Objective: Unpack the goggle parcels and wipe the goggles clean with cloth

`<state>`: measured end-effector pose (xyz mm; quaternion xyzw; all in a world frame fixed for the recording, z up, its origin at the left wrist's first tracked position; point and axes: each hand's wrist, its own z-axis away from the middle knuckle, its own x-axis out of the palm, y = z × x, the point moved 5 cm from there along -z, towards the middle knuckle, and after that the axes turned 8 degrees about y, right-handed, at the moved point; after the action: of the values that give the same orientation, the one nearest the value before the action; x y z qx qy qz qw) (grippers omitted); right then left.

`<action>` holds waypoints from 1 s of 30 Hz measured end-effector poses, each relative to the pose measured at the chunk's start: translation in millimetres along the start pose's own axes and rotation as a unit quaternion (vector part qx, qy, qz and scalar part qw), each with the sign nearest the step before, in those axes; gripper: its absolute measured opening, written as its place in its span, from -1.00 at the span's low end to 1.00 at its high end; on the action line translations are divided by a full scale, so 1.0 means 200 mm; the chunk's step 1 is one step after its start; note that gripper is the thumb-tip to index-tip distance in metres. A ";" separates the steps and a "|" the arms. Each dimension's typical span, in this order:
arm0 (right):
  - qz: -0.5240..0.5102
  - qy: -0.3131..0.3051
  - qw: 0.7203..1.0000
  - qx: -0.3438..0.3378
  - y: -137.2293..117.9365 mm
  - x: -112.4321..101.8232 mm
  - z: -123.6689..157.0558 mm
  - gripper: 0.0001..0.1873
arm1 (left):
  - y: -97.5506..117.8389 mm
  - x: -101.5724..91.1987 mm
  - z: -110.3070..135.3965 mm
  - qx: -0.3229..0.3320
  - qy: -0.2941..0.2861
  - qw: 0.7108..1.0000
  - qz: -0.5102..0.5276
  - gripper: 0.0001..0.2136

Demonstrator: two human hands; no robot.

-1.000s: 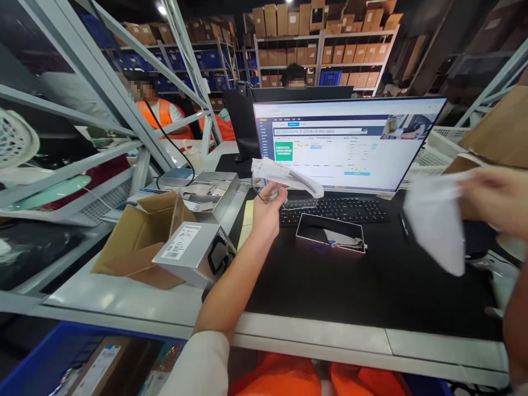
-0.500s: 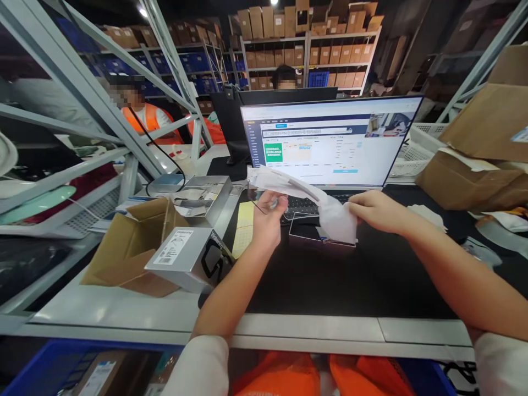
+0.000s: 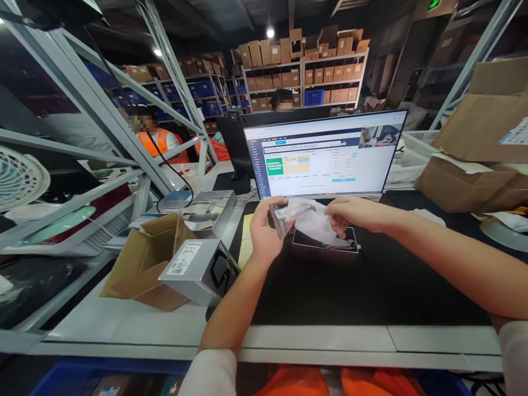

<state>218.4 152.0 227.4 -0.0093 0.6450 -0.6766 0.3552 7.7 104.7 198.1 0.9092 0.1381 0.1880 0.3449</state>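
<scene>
My left hand [image 3: 264, 234] is closed around one end of an item with a dark, glossy edge [image 3: 279, 221], whose kind I cannot make out. From it a thin white wrapping [image 3: 311, 223] stretches to the right. The fingers of my right hand [image 3: 355, 213] pinch that wrapping at its right end. Just below the wrapping lies an open black box [image 3: 319, 248] with a pale rim, its inside partly covered. A silver printed box [image 3: 192, 272] with a white label stands left of my left forearm.
An open cardboard carton [image 3: 144, 258] sits behind the silver box, beside a grey tray [image 3: 223, 214] of small packets. A monitor [image 3: 313, 165] stands beyond my hands. Larger cartons [image 3: 478, 132] are stacked at right. Metal frame bars [image 3: 111, 110] cross the left; co-workers sit behind.
The wrapped item has come lower and nearer the black box, its left end down. My right hand has shifted left along the wrapping. The camera view has tilted up.
</scene>
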 end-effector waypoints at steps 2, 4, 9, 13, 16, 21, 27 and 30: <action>0.010 -0.003 1.000 -0.002 -0.01 0.00 0.01 -0.68 | 0.07 -0.01 -0.02 0.096 -0.012 0.994 -0.047 -0.64; 0.014 -0.012 1.000 -0.007 -0.02 0.01 0.01 -0.69 | 0.11 -0.01 -0.03 0.152 -0.016 0.986 -0.071 -0.68; -0.021 -0.012 1.000 -0.018 -0.03 0.04 -0.01 -0.74 | 0.06 0.03 0.01 0.041 -0.047 0.997 0.049 -0.64; -0.067 -0.017 0.996 -0.058 -0.04 0.07 -0.01 -0.75 | -0.05 0.02 0.03 -0.107 -0.028 0.987 0.119 -0.49; -0.106 -0.019 0.990 -0.085 -0.02 0.09 0.01 -0.71 | -0.07 -0.02 0.00 -0.080 0.019 0.994 0.079 -0.57; -0.074 0.029 0.987 -0.137 0.05 0.09 0.05 -0.64 | -0.06 0.01 -0.01 -0.041 -0.011 0.997 0.065 -0.68; -0.006 0.068 0.984 -0.166 0.13 0.08 0.13 -0.57 | -0.11 0.11 0.07 -0.171 0.012 0.968 0.184 -0.54; -0.027 0.057 0.984 -0.169 0.15 0.06 0.14 -0.57 | -0.15 0.14 0.10 -0.201 0.005 0.962 0.185 -0.53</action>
<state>235.6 124.5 200.8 -0.0479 0.7689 -0.5666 0.2924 37.5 125.2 171.0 0.8296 -0.0714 0.2770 0.4795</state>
